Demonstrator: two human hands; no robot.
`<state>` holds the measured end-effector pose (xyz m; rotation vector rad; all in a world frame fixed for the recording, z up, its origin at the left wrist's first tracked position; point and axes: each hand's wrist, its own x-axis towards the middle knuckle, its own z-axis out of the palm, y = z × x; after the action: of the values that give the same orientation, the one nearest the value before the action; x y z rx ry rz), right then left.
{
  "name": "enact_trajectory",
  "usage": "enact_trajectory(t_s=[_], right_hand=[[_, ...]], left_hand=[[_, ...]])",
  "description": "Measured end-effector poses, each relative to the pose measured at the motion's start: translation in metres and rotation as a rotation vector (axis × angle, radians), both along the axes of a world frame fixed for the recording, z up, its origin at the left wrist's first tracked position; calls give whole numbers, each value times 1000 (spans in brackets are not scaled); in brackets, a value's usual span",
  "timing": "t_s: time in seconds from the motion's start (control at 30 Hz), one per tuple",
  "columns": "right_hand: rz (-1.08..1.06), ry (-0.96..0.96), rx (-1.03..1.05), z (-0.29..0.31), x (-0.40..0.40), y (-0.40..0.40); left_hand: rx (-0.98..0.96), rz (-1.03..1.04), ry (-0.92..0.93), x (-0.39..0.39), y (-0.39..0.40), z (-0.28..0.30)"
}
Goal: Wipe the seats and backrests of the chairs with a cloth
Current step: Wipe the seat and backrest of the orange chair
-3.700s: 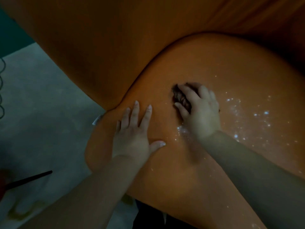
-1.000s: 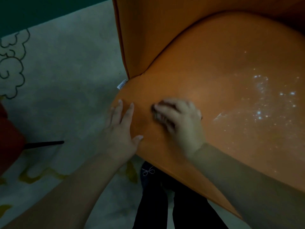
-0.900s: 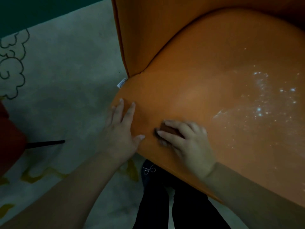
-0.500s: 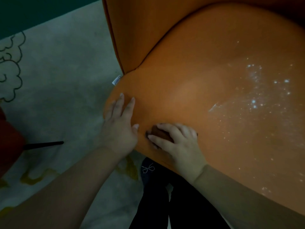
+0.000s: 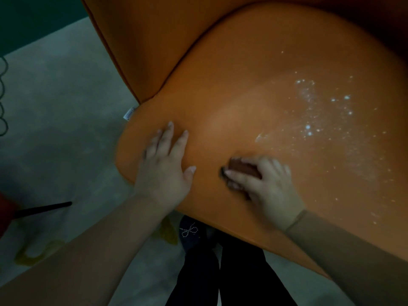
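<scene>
Two hands are on the orange seat [image 5: 254,102] of one chair, so the step in hand looks like wiping the seat, with the backrest [image 5: 150,40] rising behind the seat's far left edge and not being touched. The right hand [image 5: 265,184] sits near the seat's front edge, its fingers [image 5: 238,174] curled round a small dark brown cloth [image 5: 241,167] pressed against the upholstery. The left hand [image 5: 164,166] lies flat at the seat's front left corner, fingers straight and spread, gripping nothing; it seems to brace the chair.

A scatter of pale specks [image 5: 320,120] covers the seat's right half, well clear of the cloth. By my reckoning the next move calls for carrying the cloth rightward across the seat into that patch, keeping pressure on, before turning to the backrest.

Most of the cloth is hidden under the right hand, so its size and shape cannot be told. The right hand is blurred. The seat's right side and the top of the backrest are cut off, and the dim light makes it unclear whether the specks are dust, powder or droplets. No other chairs show.
</scene>
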<state>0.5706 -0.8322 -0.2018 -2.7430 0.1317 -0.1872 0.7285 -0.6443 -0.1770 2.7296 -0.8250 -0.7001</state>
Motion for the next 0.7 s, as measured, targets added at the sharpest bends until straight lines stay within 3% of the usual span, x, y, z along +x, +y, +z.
enact_trajectory(t_s=[0.2,0.27,0.33,0.43,0.53,0.63,0.7], right_hand=[[-460,-33,73,-2,60,-52],[-402,-23,72,-3,42,-28],[-209,-13,62,0,10,-5],[-6,23,17,6,6,-29],[-213,-48,-36,1,46,-82],[-514,-46,78,0,69,-111],[-480,-39,88,-2,51,-94]], left_hand=[[3,-52,-48,-8,-24,-4],[-1,-68,-49,-9,-35,-4],[1,-101,-55,-10,-48,-3],[9,-162,-70,-10,-65,-1],[14,-181,-90,-6,-79,-3],[11,-179,-115,-1,-94,-6],[4,-173,-117,0,-105,-8]])
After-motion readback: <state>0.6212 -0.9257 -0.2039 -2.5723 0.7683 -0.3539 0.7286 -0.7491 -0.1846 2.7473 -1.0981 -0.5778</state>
